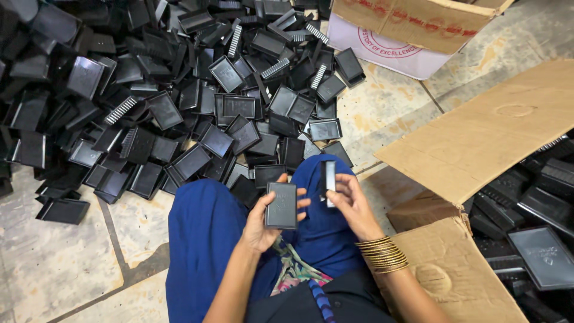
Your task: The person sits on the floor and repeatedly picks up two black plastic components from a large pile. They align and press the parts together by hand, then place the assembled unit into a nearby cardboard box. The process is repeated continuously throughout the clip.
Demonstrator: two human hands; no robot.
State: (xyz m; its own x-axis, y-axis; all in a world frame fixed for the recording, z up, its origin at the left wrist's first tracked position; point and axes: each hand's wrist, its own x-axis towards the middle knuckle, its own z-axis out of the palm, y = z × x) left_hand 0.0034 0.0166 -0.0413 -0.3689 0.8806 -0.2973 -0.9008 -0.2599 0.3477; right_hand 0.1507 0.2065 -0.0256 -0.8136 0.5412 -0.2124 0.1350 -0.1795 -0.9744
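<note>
Left hand (263, 221) fingers grip flat black tray (281, 206) | right hand (353, 206) fingers pinch narrow black piece (328, 179) edgewise | risk: thin pinch may slip, dropping the piece into floor pile (179, 96)

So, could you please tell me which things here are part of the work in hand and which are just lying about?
In hand:
- flat black plastic tray, in left hand
- narrow black plastic piece, in right hand
- heap of black plastic trays
- brown cardboard box of trays

Lying about:
- white and brown carton
- tiled floor
</note>
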